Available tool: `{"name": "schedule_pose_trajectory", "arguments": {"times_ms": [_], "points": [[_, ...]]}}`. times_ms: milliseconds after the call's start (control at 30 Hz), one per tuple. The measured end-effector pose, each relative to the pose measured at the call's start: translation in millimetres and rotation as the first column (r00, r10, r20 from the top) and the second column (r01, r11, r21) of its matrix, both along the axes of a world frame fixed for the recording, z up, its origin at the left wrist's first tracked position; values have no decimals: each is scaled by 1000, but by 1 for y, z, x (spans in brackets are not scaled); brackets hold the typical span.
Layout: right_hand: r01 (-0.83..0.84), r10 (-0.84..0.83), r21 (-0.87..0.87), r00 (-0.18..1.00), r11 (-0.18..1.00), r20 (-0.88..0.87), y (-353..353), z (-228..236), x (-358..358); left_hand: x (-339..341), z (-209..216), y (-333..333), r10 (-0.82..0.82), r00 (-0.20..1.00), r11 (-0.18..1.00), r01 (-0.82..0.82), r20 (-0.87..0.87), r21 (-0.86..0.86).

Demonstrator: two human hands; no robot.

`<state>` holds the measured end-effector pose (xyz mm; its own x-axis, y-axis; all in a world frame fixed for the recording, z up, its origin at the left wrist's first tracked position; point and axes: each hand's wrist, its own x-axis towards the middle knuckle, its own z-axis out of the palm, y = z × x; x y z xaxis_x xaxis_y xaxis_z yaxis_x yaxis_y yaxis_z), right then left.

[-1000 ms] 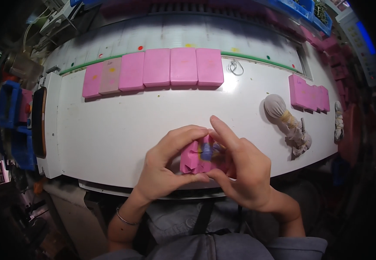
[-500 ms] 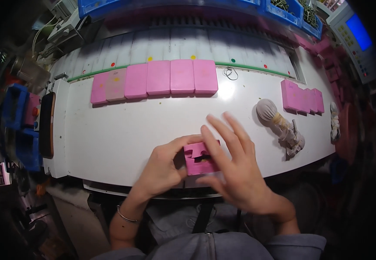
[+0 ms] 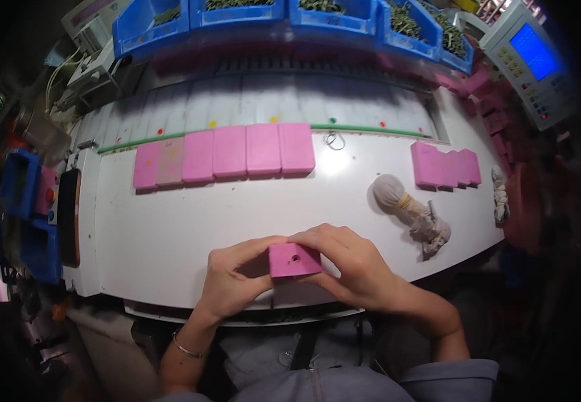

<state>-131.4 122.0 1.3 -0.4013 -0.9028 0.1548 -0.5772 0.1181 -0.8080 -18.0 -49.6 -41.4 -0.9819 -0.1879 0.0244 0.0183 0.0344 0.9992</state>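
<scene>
Pink block is showing over the near part of the white table, its holed end facing my camera; I'm not managing to tell whether its underside is touching the tabletop. Beyond it, I'm seeing a row of six blocks, one duller than the rest, lying side by side near a green strip, with a wire loop lying just past their right end. A cloth bundle bound with yellowish bands is lying to the right, beyond the right hand, and a stepped pink cluster is standing farther off. Blue bins holding greenish pieces are lining the far side. I'm holding the block from both sides: the left hand is pinching its left end between fingers and thumb, and the right hand is gripping its right end, fingers reaching over the far edge, both spreading about block-wide.
</scene>
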Motion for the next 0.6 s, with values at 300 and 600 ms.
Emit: {"name": "schedule_pose_trajectory", "arguments": {"times_ms": [300, 600], "points": [[428, -389, 73, 870, 901, -304, -30, -25, -119, 1, 1, 4, -18, 999, 997, 15, -35, -78], [291, -311, 415, 950, 862, -19, -48, -10, -122, 3, 16, -16, 38, 963, 981, -87, -267, -175]]}}
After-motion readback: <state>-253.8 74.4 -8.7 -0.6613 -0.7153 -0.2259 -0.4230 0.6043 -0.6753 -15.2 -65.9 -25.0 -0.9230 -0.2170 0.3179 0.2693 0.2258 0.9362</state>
